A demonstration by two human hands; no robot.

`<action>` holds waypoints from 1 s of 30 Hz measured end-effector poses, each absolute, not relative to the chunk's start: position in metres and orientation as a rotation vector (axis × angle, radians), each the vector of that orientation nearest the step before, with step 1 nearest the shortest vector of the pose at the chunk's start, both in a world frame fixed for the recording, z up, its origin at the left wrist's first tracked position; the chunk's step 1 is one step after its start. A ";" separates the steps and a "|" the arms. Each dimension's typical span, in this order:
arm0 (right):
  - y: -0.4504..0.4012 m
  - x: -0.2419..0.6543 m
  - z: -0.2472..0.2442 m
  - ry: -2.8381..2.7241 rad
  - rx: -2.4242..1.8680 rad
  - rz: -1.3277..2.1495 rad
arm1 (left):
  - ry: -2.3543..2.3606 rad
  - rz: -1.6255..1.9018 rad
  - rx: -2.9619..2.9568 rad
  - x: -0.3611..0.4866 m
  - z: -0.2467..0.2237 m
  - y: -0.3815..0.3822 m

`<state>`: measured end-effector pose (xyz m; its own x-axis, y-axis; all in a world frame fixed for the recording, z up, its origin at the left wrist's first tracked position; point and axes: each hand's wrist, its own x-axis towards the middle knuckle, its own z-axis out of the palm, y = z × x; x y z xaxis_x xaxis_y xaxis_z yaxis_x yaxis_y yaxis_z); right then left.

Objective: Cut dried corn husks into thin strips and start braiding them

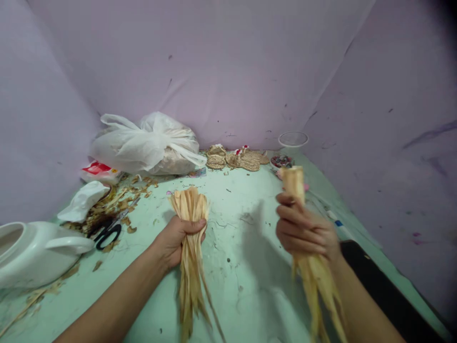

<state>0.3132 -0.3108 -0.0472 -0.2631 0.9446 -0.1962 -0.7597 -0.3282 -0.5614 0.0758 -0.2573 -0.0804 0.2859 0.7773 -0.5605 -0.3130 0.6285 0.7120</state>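
Pale purple walls (232, 62) close in around one mint-green surface (232, 214), where a person works with two bare hands. One knotted white plastic bag (160, 143) sits against the back wall; I place everything by it, as the person faces it.

Two bundles of dry, straw-coloured strips are in hand, the strips too many to count. Nearer the person than the bag, the left hand (182, 238) is closed around the left bundle (191, 281), thumb pressed across its front. That bundle's long axis runs away from the person, its gathered end towards the bag's right end, loose tails trailing back.

Farther right of the bag, the right hand (307, 228), slightly blurred, wraps its fingers round the right bundle (293, 181). Its blunt end juts above the fist, angled away; ragged tails hang below, slanting right.

In front of the bag lie one pair of black-handled scissors (109, 233) and many scattered scraps (117, 200); nearer still and left, one white jug (39, 252).
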 end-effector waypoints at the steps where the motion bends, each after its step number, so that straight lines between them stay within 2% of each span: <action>1: -0.312 0.318 -0.042 -0.445 -0.608 1.775 | 1.064 0.790 0.531 0.076 -0.080 -0.258; 4: -0.315 0.311 -0.043 -0.441 -0.691 1.611 | 1.086 0.793 0.522 0.079 -0.079 -0.262; 12: -0.317 0.230 -0.095 -0.597 -1.251 1.695 | 0.886 0.707 0.556 0.090 -0.083 -0.280; 21: -0.320 0.232 -0.095 -0.690 -1.194 1.693 | 0.848 0.734 0.534 0.096 -0.082 -0.287; 30: -0.319 0.228 -0.096 -0.782 -1.375 1.592 | 0.903 0.761 0.596 0.099 -0.084 -0.288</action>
